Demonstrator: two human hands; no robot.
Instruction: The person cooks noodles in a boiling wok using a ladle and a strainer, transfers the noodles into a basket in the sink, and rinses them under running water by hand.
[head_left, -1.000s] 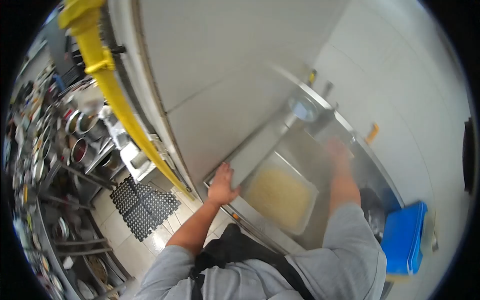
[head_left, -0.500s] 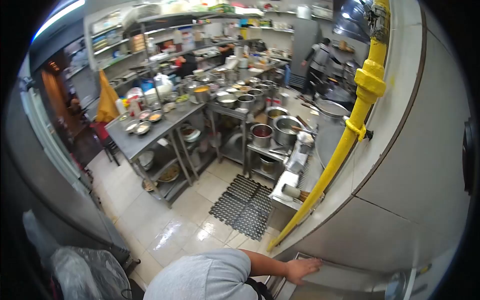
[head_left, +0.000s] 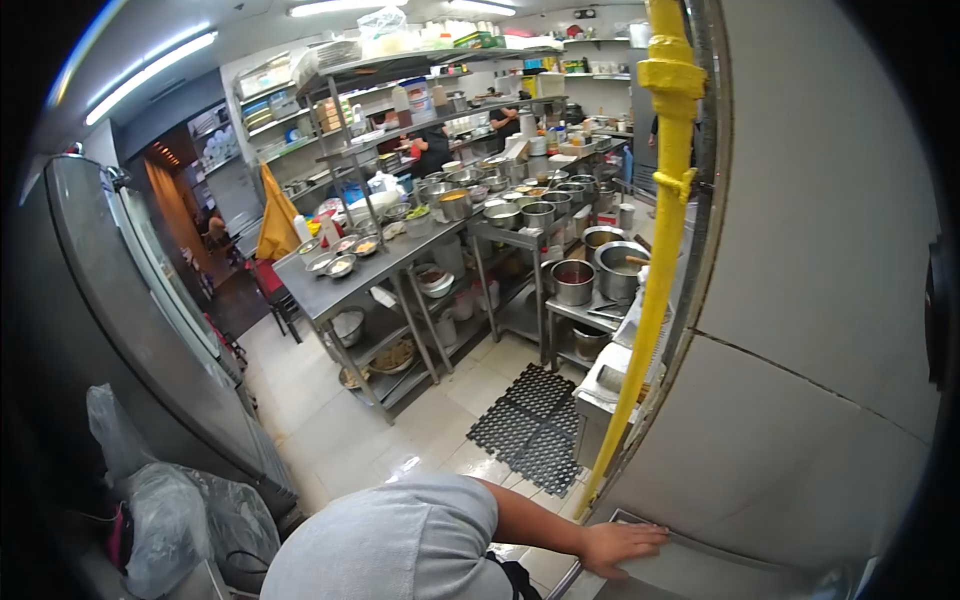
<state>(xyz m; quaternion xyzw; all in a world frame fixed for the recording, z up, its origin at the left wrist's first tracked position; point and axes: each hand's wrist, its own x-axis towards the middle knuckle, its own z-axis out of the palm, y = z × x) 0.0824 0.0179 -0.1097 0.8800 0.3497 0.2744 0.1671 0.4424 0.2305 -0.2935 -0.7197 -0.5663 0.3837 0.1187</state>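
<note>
My left hand (head_left: 618, 547) lies palm down on a stainless steel surface (head_left: 700, 575) at the lower right, its fingers stretched out and nothing in it. The arm reaches there from a grey sleeve (head_left: 390, 535) that fills the bottom middle. Beside the hand runs the raised metal rim of that surface, with a tiled wall (head_left: 800, 430) behind. My right hand is out of view.
A yellow pipe (head_left: 655, 250) stands along the wall edge. Beyond are a black floor mat (head_left: 530, 425), steel tables (head_left: 350, 275) with bowls, and pots (head_left: 573, 283). A fridge (head_left: 110, 300) and plastic bags (head_left: 175, 520) are left. Two people stand behind the shelving.
The view has swung left and up, so the kitchen sits farther right and more ceiling shows. The person by the stove is now mostly hidden. My left hand stays on the steel surface.
</note>
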